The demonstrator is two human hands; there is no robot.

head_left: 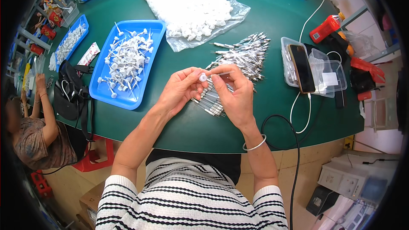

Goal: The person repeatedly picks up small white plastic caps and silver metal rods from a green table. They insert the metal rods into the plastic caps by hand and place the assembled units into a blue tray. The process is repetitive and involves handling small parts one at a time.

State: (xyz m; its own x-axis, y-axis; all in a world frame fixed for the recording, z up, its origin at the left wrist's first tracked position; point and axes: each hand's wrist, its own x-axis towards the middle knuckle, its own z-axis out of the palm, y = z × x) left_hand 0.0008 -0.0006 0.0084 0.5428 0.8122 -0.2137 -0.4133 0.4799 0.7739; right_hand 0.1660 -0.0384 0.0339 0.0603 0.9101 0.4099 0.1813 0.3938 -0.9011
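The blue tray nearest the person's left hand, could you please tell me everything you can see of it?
The blue tray is a shallow rectangular dish with a raised rim and rounded corners, apparently plastic. It lies flat on the green table, set at a slant, left of the left hand, which does not touch it. It holds a loose, criss-crossed heap of small white stemmed pieces. A black bag lies by its left edge.
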